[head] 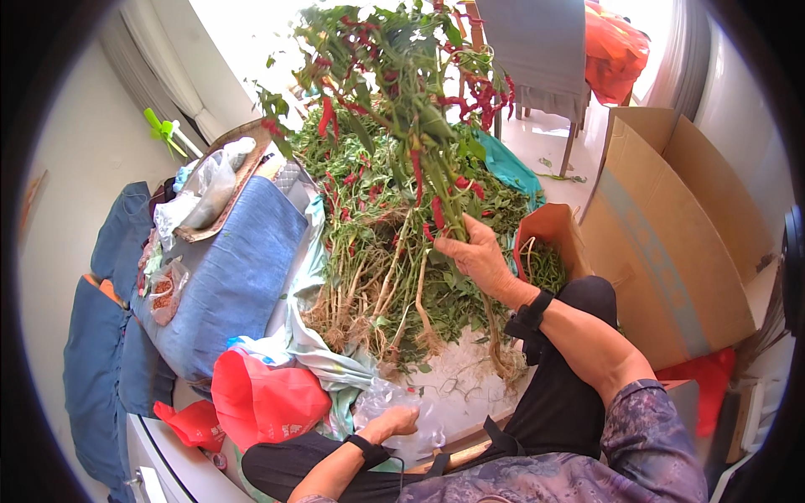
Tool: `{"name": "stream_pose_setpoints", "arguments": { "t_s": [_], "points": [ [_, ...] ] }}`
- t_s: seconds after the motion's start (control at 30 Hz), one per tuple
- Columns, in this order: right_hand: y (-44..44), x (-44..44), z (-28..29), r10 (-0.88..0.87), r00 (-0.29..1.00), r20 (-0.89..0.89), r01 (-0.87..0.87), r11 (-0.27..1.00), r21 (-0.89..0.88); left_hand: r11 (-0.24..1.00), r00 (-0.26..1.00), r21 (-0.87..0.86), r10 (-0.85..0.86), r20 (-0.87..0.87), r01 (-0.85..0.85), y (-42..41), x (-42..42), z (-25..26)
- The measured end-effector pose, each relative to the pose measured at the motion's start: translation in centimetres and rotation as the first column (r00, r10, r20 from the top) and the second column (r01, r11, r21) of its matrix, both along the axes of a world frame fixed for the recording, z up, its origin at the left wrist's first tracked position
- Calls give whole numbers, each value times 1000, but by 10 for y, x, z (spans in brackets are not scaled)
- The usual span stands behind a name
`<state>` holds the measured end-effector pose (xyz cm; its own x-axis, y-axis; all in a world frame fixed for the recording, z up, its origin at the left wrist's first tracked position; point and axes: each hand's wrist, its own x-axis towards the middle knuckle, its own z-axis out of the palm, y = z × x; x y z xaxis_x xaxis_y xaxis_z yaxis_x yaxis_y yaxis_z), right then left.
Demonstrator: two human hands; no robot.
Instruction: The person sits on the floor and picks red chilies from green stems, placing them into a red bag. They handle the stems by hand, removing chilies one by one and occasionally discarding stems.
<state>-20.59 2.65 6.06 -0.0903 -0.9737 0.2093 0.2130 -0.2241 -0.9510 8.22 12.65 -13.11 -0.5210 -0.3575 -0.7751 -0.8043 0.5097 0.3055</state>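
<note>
My right hand (478, 254) grips the stems of an uprooted chili pepper plant (402, 119). Red peppers and green leaves spread above my fist, and its roots (503, 364) hang below my wrist near the floor. Behind it lies a large heap of pulled pepper plants (352, 264), many with their roots towards me. Low in front of my body, my left hand (399, 420) is curled beside a clear plastic bag (427, 421). Its fingers are partly hidden, so whether it grips the bag is unclear.
A red bag of green peppers (547, 251) stands right of the heap, by a large cardboard box (679, 239). Left are an open red bag (264, 402) and a seat under blue denim (245, 264), holding a woven tray (239, 182). A covered chair (541, 56) stands behind.
</note>
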Motion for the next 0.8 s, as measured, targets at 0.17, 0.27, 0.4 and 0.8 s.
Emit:
{"name": "stream_pose_setpoints", "arguments": {
  "t_s": [0.17,0.27,0.4,0.8],
  "points": [
    [-2,28,-19,-22,991,-135,13,998,-64,818,748,-374,100,-656,-437,-32,-10,48],
    [-1,31,-35,-90,954,-287,68,994,-85,758,429,-18,349,-833,-652,-52,-37,123],
    [4,50,-50,-106,900,-422,56,990,-129,619,-133,520,560,-818,-588,-64,-41,164],
    [26,108,-67,149,772,-618,-227,973,-49,488,-570,786,547,-614,-379,-83,-28,162]
  ]
}}
